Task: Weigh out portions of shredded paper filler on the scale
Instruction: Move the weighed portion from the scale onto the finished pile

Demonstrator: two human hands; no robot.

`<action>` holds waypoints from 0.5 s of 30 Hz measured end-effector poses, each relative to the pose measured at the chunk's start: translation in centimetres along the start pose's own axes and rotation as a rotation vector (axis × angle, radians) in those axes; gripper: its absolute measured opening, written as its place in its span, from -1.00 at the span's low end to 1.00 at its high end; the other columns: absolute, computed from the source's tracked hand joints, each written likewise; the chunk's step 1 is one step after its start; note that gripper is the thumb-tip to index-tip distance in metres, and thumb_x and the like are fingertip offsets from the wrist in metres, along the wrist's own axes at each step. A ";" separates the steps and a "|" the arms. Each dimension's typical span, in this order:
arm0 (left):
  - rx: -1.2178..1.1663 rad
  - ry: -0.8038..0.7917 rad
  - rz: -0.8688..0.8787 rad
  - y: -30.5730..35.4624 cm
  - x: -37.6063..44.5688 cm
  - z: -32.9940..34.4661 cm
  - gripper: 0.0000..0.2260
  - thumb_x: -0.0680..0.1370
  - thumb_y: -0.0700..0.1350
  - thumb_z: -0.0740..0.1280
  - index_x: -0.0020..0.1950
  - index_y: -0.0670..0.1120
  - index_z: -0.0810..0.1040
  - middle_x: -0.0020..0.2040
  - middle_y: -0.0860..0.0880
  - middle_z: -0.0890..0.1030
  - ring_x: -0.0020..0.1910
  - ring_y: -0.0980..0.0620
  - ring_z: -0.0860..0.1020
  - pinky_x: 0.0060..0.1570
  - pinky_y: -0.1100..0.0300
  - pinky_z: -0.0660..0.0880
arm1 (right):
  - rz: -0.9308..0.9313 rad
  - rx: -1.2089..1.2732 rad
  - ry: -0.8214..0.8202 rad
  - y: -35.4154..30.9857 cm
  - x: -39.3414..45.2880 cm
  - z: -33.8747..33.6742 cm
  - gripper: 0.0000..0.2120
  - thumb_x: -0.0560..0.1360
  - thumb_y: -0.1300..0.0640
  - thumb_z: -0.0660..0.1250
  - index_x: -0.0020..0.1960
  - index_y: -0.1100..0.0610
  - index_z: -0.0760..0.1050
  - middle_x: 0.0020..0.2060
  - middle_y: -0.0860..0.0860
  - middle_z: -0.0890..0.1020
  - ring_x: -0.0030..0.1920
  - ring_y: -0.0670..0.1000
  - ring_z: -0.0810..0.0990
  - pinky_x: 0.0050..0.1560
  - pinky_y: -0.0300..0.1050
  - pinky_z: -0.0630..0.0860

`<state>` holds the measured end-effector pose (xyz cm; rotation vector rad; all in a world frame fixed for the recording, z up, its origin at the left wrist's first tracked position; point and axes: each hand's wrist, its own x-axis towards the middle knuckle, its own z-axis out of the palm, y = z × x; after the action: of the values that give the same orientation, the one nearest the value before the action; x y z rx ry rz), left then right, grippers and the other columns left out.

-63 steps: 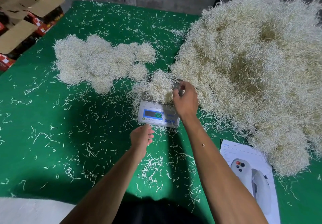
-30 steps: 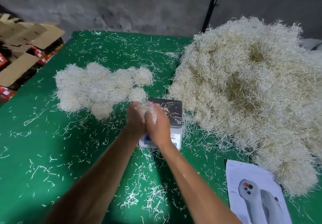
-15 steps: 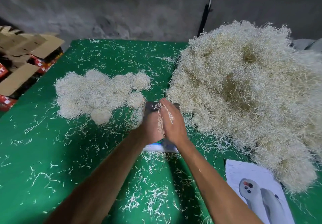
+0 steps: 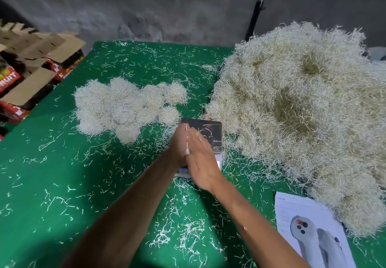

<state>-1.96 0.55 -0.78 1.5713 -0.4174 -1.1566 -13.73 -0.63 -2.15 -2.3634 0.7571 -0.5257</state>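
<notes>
Green worktop (image 4: 62, 184): over the scale (image 4: 211, 134), left hand (image 4: 177, 144) and right hand (image 4: 201, 159) press flat together, shredded paper (image 4: 187, 142) between the palms.

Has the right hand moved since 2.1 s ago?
Yes. The right hand came off the scale's far edge toward its near end, against the left hand.

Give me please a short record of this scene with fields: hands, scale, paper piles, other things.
hands: left hand and right hand pressed palm to palm over the scale, with shreds between them
scale: scale pan bare except a few strands; display hidden by the hands
paper piles: big heap on the right; cluster of rounded portions on the left
other things: green table; printed sheet; cardboard boxes
</notes>
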 end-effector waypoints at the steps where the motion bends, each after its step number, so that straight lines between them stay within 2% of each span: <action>1: -0.076 0.001 -0.001 -0.4 0.3 -0.7 -0.71 0.62 0.20 0.15 0.01 0.05 0.54 -0.19 0.13 0.66 -0.35 0.25 0.64 -0.40 0.32 0.56 | -0.032 -0.011 -0.052 0.0 -0.6 0.4 -0.26 0.54 0.07 0.03 0.68 -0.04 -0.13 0.65 -0.04 0.05 0.65 -0.07 -0.07 0.60 -0.06 -0.22; 2: -0.154 0.019 -0.040 -0.3 0.4 -1.1 -0.67 0.62 0.21 0.14 0.03 0.01 0.55 -0.22 0.12 0.68 -0.31 0.20 0.66 -0.35 0.26 0.61 | -0.088 -0.063 -0.042 0.1 -0.6 0.4 -0.25 0.53 0.10 0.10 0.68 -0.02 -0.05 0.64 -0.02 0.12 0.64 -0.03 0.02 0.62 -0.01 -0.14; 3: -0.187 -0.002 -0.058 -0.1 0.5 -1.5 -0.59 0.62 0.23 0.12 0.09 -0.06 0.56 -0.21 0.04 0.69 -0.21 0.10 0.69 -0.17 0.14 0.67 | -0.136 -0.124 -0.016 0.4 -0.3 0.3 -0.29 0.54 0.11 0.16 0.66 0.02 0.08 0.62 0.01 0.20 0.62 0.00 0.12 0.62 0.04 -0.04; 4: -0.244 0.004 -0.094 0.1 0.9 -2.0 -0.51 0.63 0.25 0.09 0.16 -0.14 0.54 -0.14 -0.06 0.69 -0.06 -0.03 0.69 0.04 -0.02 0.65 | -0.166 -0.162 0.003 0.5 0.1 0.1 -0.36 0.56 0.10 0.20 0.63 0.04 0.19 0.60 0.01 0.25 0.59 0.01 0.20 0.60 0.07 0.04; 5: -0.236 0.026 -0.125 0.2 1.3 -2.6 -0.43 0.64 0.29 0.05 0.27 -0.15 0.53 -0.04 -0.13 0.69 0.09 -0.12 0.65 0.17 -0.10 0.59 | -0.183 -0.189 0.003 0.8 0.4 0.0 -0.41 0.58 0.07 0.22 0.60 0.04 0.26 0.59 0.01 0.28 0.55 0.02 0.27 0.57 0.10 0.11; 6: -0.214 0.031 -0.141 0.4 1.0 -3.2 -0.39 0.63 0.35 0.01 0.36 -0.08 0.49 0.03 -0.13 0.69 0.20 -0.14 0.61 0.14 -0.05 0.59 | -0.186 -0.215 -0.010 0.7 0.6 -0.2 -0.45 0.60 0.03 0.23 0.58 0.04 0.31 0.56 0.01 0.32 0.49 0.02 0.35 0.53 0.12 0.21; 7: -0.189 0.036 -0.154 0.6 1.4 -4.5 -0.35 0.61 0.41 -0.03 0.40 -0.03 0.45 0.04 -0.01 0.67 0.21 -0.03 0.59 0.00 0.08 0.61 | -0.194 -0.208 -0.022 0.3 1.5 0.2 -0.48 0.60 0.00 0.25 0.54 0.04 0.36 0.51 0.00 0.37 0.37 0.03 0.47 0.44 0.13 0.37; 8: -0.173 0.040 -0.154 1.0 1.3 -5.5 -0.31 0.58 0.45 -0.07 0.44 -0.02 0.37 -0.02 0.09 0.65 0.13 0.10 0.61 -0.12 0.19 0.60 | -0.165 -0.179 -0.037 -0.3 2.3 0.3 -0.52 0.59 -0.01 0.29 0.49 0.05 0.41 0.42 -0.03 0.40 0.17 0.00 0.57 0.24 0.10 0.54; 9: -0.089 0.008 -0.126 1.4 1.0 -6.0 -0.28 0.57 0.47 -0.10 0.45 -0.01 0.37 -0.02 0.10 0.62 0.01 0.16 0.65 -0.11 0.21 0.59 | -0.130 -0.134 -0.047 -0.7 3.1 0.3 -0.56 0.58 0.01 0.34 0.43 0.07 0.43 0.30 -0.08 0.39 -0.06 -0.07 0.58 0.03 0.02 0.61; 10: 0.050 0.072 -0.058 2.0 0.3 -6.7 -0.27 0.57 0.47 -0.11 0.45 0.00 0.41 0.05 0.07 0.63 -0.01 0.15 0.66 0.00 0.17 0.56 | -0.087 -0.085 -0.045 -1.5 4.5 0.6 -0.60 0.57 0.06 0.39 0.38 0.06 0.43 0.21 -0.13 0.34 -0.18 -0.14 0.53 -0.08 -0.06 0.61; 11: 0.151 0.299 0.093 2.1 0.5 -7.6 -0.31 0.59 0.45 -0.10 0.40 0.01 0.47 0.12 0.05 0.64 0.04 0.13 0.65 0.08 0.11 0.51 | -0.051 -0.029 -0.026 -2.3 6.1 1.0 -0.60 0.56 0.12 0.41 0.36 0.05 0.42 0.19 -0.14 0.31 -0.17 -0.15 0.53 -0.03 -0.09 0.63; 12: 0.083 0.489 0.204 2.3 0.6 -8.4 -0.35 0.61 0.42 -0.09 0.34 0.03 0.53 0.17 0.07 0.66 0.10 0.14 0.62 0.11 0.10 0.47 | -0.007 0.031 -0.029 -3.0 7.6 1.3 -0.56 0.56 0.18 0.42 0.39 0.04 0.40 0.28 -0.11 0.31 -0.06 -0.12 0.58 0.15 -0.03 0.63; 13: -0.074 0.624 0.287 2.4 0.5 -9.0 -0.39 0.63 0.39 -0.09 0.35 0.05 0.52 0.24 0.08 0.64 0.18 0.16 0.58 0.19 0.09 0.43 | 0.019 0.083 -0.049 -3.6 8.9 1.6 -0.48 0.56 0.21 0.42 0.46 0.00 0.36 0.44 -0.06 0.26 0.08 -0.07 0.59 0.35 0.01 0.51; 14: -0.170 0.699 0.307 2.2 0.7 -9.8 -0.38 0.65 0.37 -0.10 0.46 0.03 0.43 0.40 0.04 0.54 0.33 0.12 0.50 0.33 0.06 0.32 | 0.028 0.084 -0.071 -3.9 9.9 1.7 -0.39 0.57 0.21 0.42 0.53 -0.06 0.28 0.58 -0.05 0.13 0.16 -0.06 0.57 0.40 -0.05 0.38; 15: -0.172 0.716 0.313 2.3 0.5 -10.4 -0.35 0.65 0.35 -0.12 0.56 -0.01 0.29 0.53 -0.02 0.38 0.46 0.05 0.37 0.38 0.10 0.19 | 0.022 0.046 -0.084 -3.7 10.7 1.6 -0.32 0.57 0.19 0.41 0.58 -0.11 0.21 0.63 -0.08 0.03 0.15 -0.08 0.58 0.30 -0.14 0.38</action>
<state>7.62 5.03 0.43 1.5804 -0.0739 -0.3355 -3.29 -4.20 0.97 -2.3163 0.7246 -0.4267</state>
